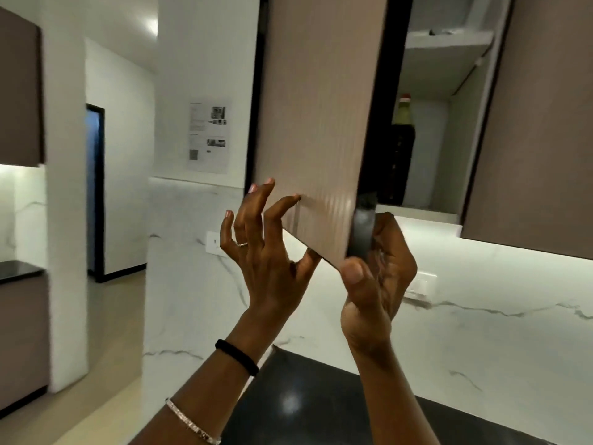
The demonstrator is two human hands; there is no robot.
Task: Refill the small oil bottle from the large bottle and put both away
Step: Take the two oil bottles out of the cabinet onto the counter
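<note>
Black countertop (321, 399), marble wall (481, 319), bottle (403, 139) in cupboard (457, 146)

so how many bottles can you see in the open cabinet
1: a red-capped bottle on the cabinet's lower shelf, just behind the open door, which may hide others.

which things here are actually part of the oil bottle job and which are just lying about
Job: cabinet door, gripped at its lower corner by the right hand, left hand touching its face; red-capped bottle on the shelf inside.
Just there: printed sheet on the wall; wall switch; dark countertop.
</note>
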